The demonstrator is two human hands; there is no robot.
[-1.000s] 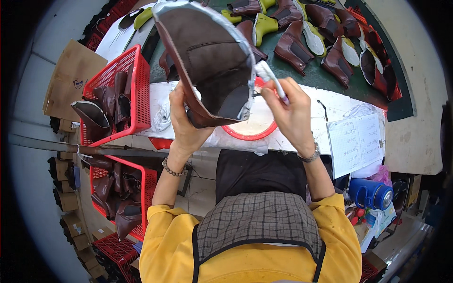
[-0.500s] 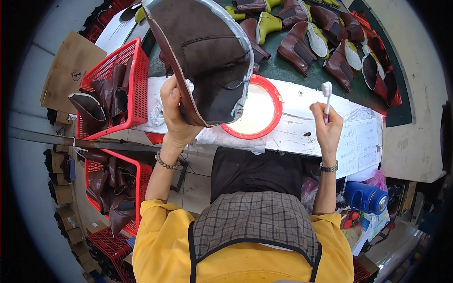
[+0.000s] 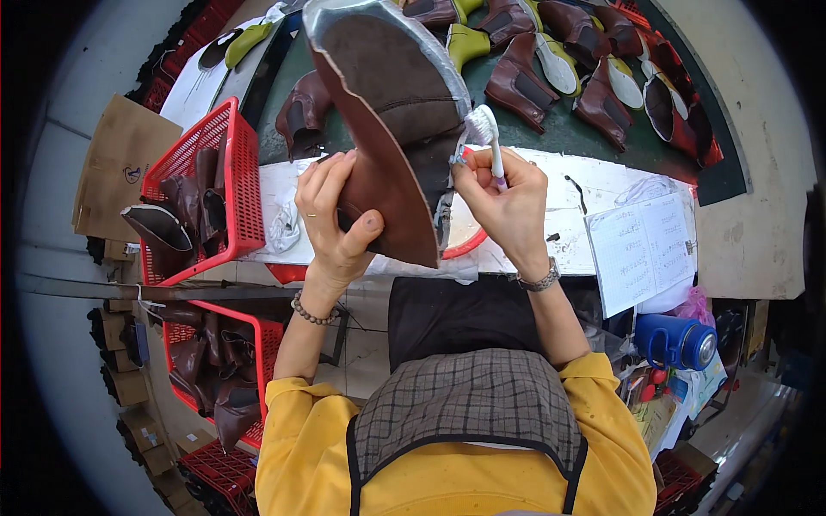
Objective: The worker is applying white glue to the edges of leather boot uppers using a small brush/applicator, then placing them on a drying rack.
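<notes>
My left hand (image 3: 331,228) grips a brown leather boot upper (image 3: 391,189), thumb and fingers against its smooth outer side. The upper is held up and tilted, its dark lining and pale-coated bottom rim showing. At its right edge my right hand (image 3: 509,206) is closed around a white and purple toothbrush (image 3: 497,155), bristles up beside the rim. The thumb and fingertips of that hand are at the edge too; whether they pinch it I cannot tell. Beneath the upper, mostly hidden, lies a red-rimmed round tub (image 3: 469,246) with pale contents.
Several brown boots (image 3: 520,82) and yellow-green lasts (image 3: 467,45) lie on the green table (image 3: 404,148). Red baskets (image 3: 248,185) of boot uppers stand at left. An open notebook (image 3: 641,245) lies at right, above a blue flask (image 3: 675,341). White cloth (image 3: 284,228) is on the bench.
My right hand has moved left with the toothbrush, from over the bench to the upper's edge. The upper has turned, showing more of its outer leather, and my left hand's grip has shifted.
</notes>
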